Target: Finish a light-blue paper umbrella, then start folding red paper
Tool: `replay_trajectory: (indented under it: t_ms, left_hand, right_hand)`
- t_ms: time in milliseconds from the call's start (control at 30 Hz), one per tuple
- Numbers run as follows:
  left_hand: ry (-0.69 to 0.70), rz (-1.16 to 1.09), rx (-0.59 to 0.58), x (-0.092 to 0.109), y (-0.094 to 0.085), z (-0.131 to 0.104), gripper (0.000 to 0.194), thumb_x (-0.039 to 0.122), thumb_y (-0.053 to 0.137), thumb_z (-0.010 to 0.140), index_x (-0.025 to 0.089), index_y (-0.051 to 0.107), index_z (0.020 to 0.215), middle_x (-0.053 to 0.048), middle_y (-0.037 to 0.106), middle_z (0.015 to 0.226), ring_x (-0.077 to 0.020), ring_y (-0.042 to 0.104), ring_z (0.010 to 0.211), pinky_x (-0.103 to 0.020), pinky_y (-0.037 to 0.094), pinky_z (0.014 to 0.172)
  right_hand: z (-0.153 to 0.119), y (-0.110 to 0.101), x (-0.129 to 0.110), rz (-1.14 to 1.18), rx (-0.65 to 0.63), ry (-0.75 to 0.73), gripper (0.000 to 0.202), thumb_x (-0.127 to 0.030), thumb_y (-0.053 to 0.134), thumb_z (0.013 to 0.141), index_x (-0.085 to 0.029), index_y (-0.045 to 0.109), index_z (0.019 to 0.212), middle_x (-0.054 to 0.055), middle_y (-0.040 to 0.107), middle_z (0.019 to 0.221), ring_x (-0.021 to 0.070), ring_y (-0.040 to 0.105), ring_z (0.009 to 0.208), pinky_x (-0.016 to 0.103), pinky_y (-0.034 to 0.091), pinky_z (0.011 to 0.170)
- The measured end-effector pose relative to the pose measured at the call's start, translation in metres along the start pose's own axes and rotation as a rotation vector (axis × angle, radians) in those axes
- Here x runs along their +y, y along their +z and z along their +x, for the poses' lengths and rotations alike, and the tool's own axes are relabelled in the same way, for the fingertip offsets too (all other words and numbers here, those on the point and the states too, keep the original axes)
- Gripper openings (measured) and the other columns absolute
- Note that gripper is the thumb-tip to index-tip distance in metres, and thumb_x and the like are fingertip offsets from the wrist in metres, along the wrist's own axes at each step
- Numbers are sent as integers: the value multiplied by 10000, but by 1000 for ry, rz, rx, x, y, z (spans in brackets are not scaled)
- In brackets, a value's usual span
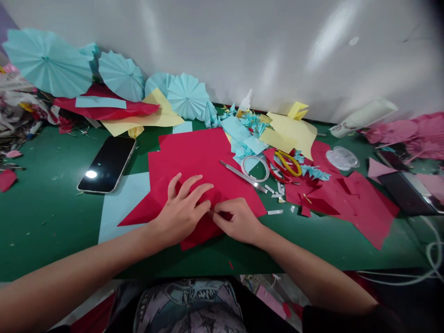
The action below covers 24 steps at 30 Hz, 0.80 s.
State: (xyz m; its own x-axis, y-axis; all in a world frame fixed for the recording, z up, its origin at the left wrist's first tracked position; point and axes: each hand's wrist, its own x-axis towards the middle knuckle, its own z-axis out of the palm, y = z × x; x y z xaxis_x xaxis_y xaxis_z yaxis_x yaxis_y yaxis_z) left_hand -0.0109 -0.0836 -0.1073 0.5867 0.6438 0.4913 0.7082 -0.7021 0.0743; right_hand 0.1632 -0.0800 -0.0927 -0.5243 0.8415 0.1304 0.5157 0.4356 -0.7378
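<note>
Red paper sheets (197,148) lie stacked in front of me, with a folded red piece (145,206) over them. My left hand (182,210) rests on this piece, fingers spread, its thumb close to the other hand. Thumb and forefinger of my right hand (237,219) are pinched together at the red paper near the middle; the exact spot they grip is partly hidden. Just beyond the right hand lies a slim metal blade-like tool (243,175). A roll of white tape (255,157) sits beside it, and scissors with yellow and red handles (289,164) are to its right.
A phone (108,164) lies left, touching a light blue sheet (121,199). Pleated blue paper fans (187,97) line the wall. Blue and yellow scraps (287,132) spread behind. Red offcuts (360,203), a dark device (409,192) and a white cable (430,252) occupy the right.
</note>
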Motion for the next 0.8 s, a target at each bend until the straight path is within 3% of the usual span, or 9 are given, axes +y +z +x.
replay_trajectory:
  t_ms: [133,300,400,500,600,700,800]
  left_hand:
    - [-58,47,61,-10,0,3,228,87,420,817,176,589,694,-74,578,1132,-284,430,1152,-566,238,985]
    - [-130,77,63,-21,1,2,237,87,406,825,181,573,687,-69,556,1169,-264,410,1178,-547,221,1007]
    - [-125,101,106,-17,-2,1,166,122,467,817,191,568,704,-58,555,1196,-275,398,1202,-559,161,1026]
    - [-70,128,176,-9,-10,1,116,141,521,802,209,563,719,-27,561,1212,-273,401,1213,-564,104,1038]
    - [11,154,245,-5,-19,-3,56,199,546,805,245,572,789,-1,576,1198,-274,393,1227,-581,81,1041]
    - [84,177,306,-14,-27,-14,106,318,548,802,303,567,906,13,593,1158,-281,339,1260,-603,93,1041]
    - [-24,-12,189,-24,-32,-21,209,523,418,798,354,537,832,34,634,1008,-308,345,1248,-650,167,1004]
  right_hand:
    - [-1,-8,-2,101,-67,88,233,-188,511,770,-153,584,552,-7,591,509,70,486,464,196,369,513]
    - [-1,-15,1,153,-83,208,221,-209,502,782,-156,553,574,-11,564,487,79,508,451,202,386,482]
    - [-1,-14,2,273,-55,242,140,-294,538,790,-159,567,813,0,616,617,93,566,522,207,434,503]
    - [-3,-10,2,241,-18,150,300,-297,610,745,-184,555,1018,10,659,717,113,606,610,225,475,560]
    - [-5,-8,4,103,73,13,140,-235,541,802,-209,649,887,28,697,766,123,635,674,245,496,631]
    - [-6,-12,9,-1,217,-121,202,-184,500,823,-232,677,908,29,710,832,131,646,735,262,510,671]
    - [-5,-20,17,-53,369,-149,259,-136,493,805,-257,678,941,12,704,825,126,637,718,266,514,660]
